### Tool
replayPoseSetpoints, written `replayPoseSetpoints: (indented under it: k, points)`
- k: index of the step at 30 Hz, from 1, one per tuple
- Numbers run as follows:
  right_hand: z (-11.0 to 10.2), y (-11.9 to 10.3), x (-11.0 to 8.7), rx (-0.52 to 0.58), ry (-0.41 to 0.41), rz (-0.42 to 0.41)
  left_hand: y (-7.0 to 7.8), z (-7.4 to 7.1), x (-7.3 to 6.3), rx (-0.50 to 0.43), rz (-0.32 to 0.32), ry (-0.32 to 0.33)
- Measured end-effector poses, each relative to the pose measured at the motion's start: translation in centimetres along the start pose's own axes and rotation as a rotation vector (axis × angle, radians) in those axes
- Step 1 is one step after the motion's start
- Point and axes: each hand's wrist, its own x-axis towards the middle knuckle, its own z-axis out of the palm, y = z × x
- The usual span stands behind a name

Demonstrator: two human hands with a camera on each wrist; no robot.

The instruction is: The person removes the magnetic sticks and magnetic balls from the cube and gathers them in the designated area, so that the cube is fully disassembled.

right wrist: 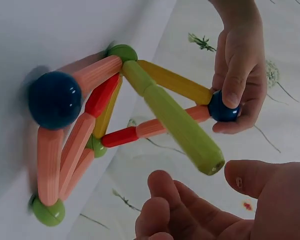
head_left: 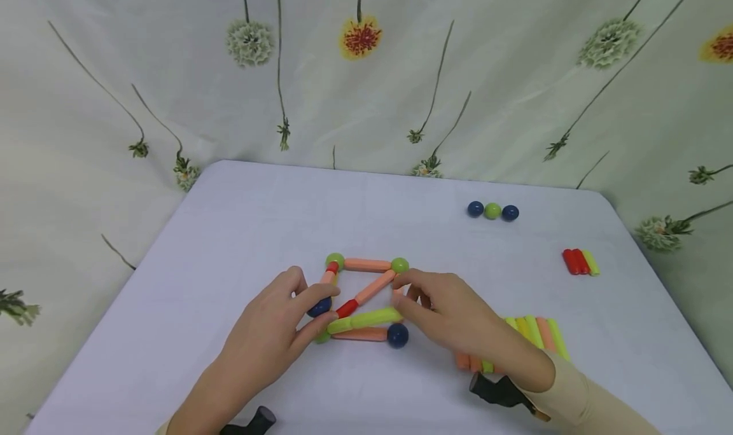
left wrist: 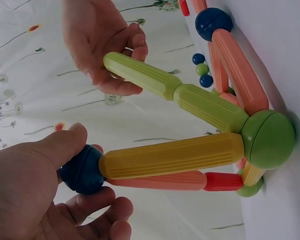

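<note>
My left hand (head_left: 275, 324) pinches a dark blue ball (left wrist: 82, 169) at the raised corner of a stick-and-ball frame. From that ball a yellow stick (left wrist: 172, 155) slopes to a green ball (left wrist: 268, 139) on the table, and a salmon-and-red pair of sticks runs to another green ball (right wrist: 96, 146). Two joined lime sticks (right wrist: 177, 120) rise from the first green ball with their upper end free. Around that end my right hand (head_left: 452, 308) holds its thumb and fingers apart, the thumb close to the tip. A second blue ball (head_left: 397, 335) marks the near right base corner.
Several lime, yellow and salmon sticks (head_left: 532, 330) lie at right, partly under the right forearm. Farther right are two red sticks and a lime one (head_left: 590, 262). Two blue balls and a green ball (head_left: 492, 211) stand in a row at the back of the white table (head_left: 275, 212).
</note>
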Motion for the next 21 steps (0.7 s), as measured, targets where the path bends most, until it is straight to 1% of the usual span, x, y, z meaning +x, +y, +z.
replayPoseSetpoints:
  k: [2, 5, 7, 10, 13, 17, 21]
  points:
    - [0.3, -0.4, 0.3, 0.026, -0.042, -0.025, 0.0, 0.0, 0.0, 0.0, -0.001, 0.0]
    - [0.6, -0.8, 0.5, 0.061, -0.095, -0.026, 0.0, -0.1, 0.0, -0.001, 0.0, 0.004]
    - [0.8, -0.9, 0.4, 0.089, -0.115, -0.019, 0.0, 0.0, 0.0, -0.001, 0.004, 0.009]
    - [0.9, -0.8, 0.3, 0.123, -0.103, -0.012, 0.0, 0.0, 0.1, 0.0, 0.004, 0.008]
    - [1.1, -0.6, 0.1, 0.175, -0.085, 0.02, 0.0, 0.0, 0.1, 0.006, 0.001, 0.004]
    - [1.4, 0.0, 0.0, 0.297, -0.089, 0.097, 0.1, 0.1, 0.0, 0.012, 0.0, 0.006]
    - [1.6, 0.7, -0.2, 0.412, -0.094, 0.136, 0.1, 0.1, 0.0, 0.013, 0.004, 0.013]
